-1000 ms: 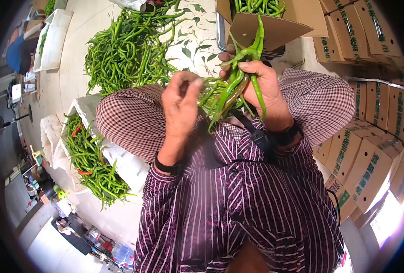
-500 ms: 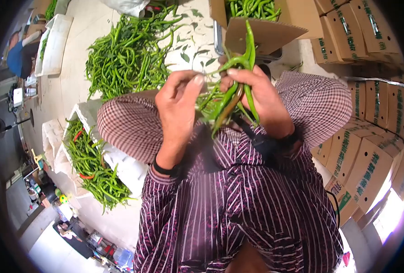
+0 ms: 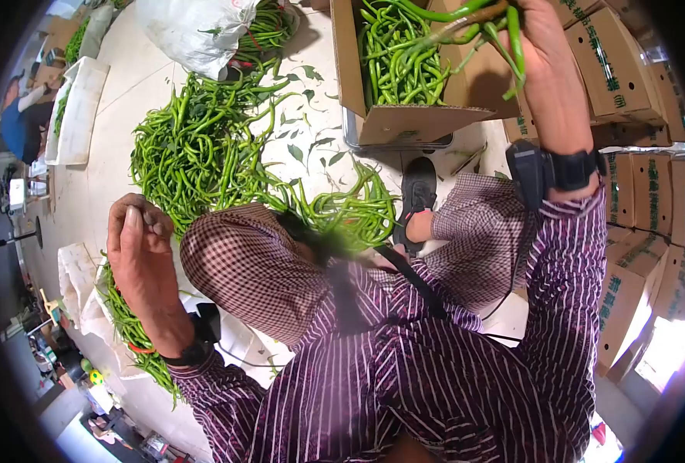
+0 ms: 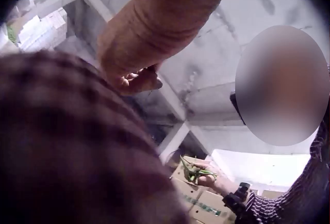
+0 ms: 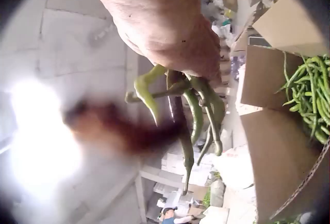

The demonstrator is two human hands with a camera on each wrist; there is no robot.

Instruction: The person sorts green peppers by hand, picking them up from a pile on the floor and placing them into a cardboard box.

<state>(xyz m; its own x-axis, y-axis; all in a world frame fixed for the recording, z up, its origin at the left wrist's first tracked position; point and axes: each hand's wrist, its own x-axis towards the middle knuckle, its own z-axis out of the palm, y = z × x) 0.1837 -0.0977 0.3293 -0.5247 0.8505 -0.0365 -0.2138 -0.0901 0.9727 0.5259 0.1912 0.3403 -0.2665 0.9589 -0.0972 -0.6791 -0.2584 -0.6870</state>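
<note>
At the upper right of the head view, the right hand [image 3: 547,54] grips several green peppers [image 3: 517,48], one partly brown, beside the open carton [image 3: 423,119] holding green peppers [image 3: 404,69]. The right wrist view shows the peppers [image 5: 196,115] hanging below that hand [image 5: 165,28]; its fingertips are hidden. Raised outside the left knee, the left hand [image 3: 143,266] has loosely bent fingers, thumb beside them, with nothing visible in them. The left wrist view also shows this bent hand [image 4: 149,38] and, far below, the right hand [image 4: 207,181] with peppers.
A large pile of peppers [image 3: 204,147] lies on the floor [image 3: 146,85], a smaller heap [image 3: 358,212] between the legs. A white bag [image 3: 196,31] is behind. Filled sacks stand at left; stacked cartons [image 3: 616,65] line the right. A shoe [image 3: 418,189] is near the open carton.
The hands have moved apart: the right hand up and right to the carton with the peppers, the left hand out to the left. More of the carton and floor shows.
</note>
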